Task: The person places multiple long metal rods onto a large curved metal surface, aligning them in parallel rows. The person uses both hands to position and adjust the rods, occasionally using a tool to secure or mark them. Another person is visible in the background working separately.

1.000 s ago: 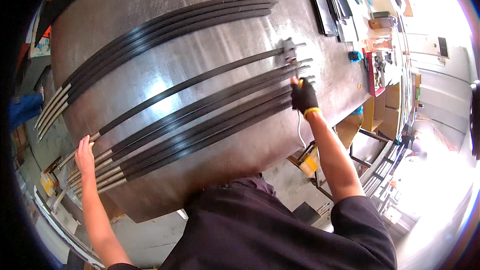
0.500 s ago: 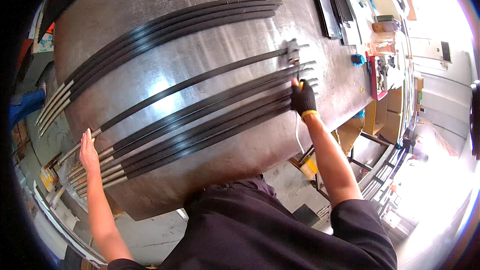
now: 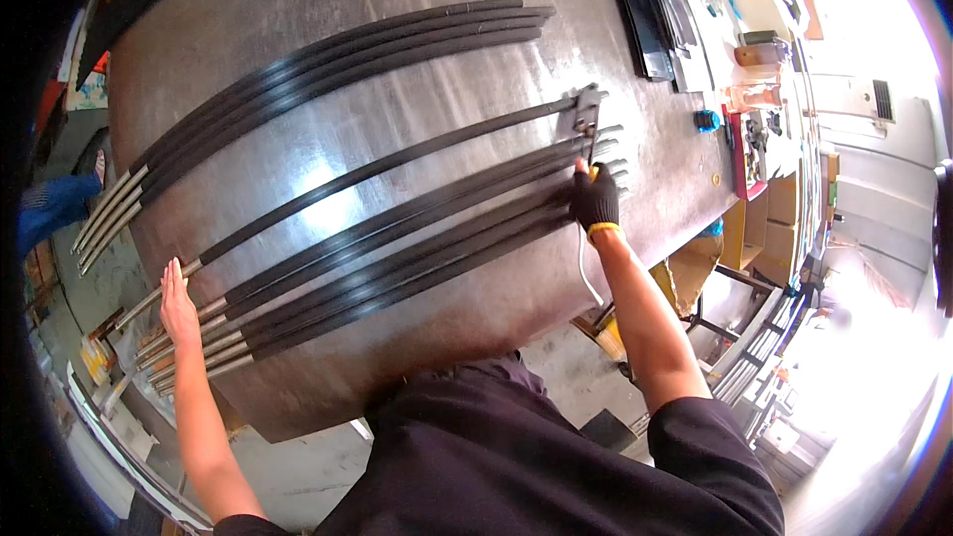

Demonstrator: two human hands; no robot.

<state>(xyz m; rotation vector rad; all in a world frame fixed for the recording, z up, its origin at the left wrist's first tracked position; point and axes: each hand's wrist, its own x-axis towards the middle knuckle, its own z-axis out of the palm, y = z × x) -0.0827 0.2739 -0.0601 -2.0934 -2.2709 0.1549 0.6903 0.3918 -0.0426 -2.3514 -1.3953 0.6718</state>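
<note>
Got left hand [image 3: 179,316] at 8 o'clock, bare, with fingers stretched straight and side by side, laid across silver end of lone black-sleeved rod [image 3: 427,145]. Can't tell how hard it's pressed. Got right hand [image 3: 598,201] at 2 o'clock in black knit glove with yellow cuff, with fingers curled tight around handle of metal-headed hand tool [image 3: 588,117]. Can't confirm exact tool type. See tool head sitting at far end of lone rod, about 1 o'clock, with white cord [image 3: 584,268] hanging below glove toward 4 o'clock.

Have lone rod running 8 to 1 o'clock over gray metal counter [image 3: 347,362], apart from other stock on both sides. See four-rod group [image 3: 280,84] at 11 o'clock, packed together, with silver ends past counter edge. See two more rod bunches on near side of lone rod: upper bunch [image 3: 367,228] first, lower bunch [image 3: 367,288] next, both with silver ends toward 8 o'clock. Can't count those reliably.

Also see black flat sheets [image 3: 635,10] at 1 o'clock, small blue round item [image 3: 707,121] at 2 o'clock, just beside red tray [image 3: 736,154].
</note>
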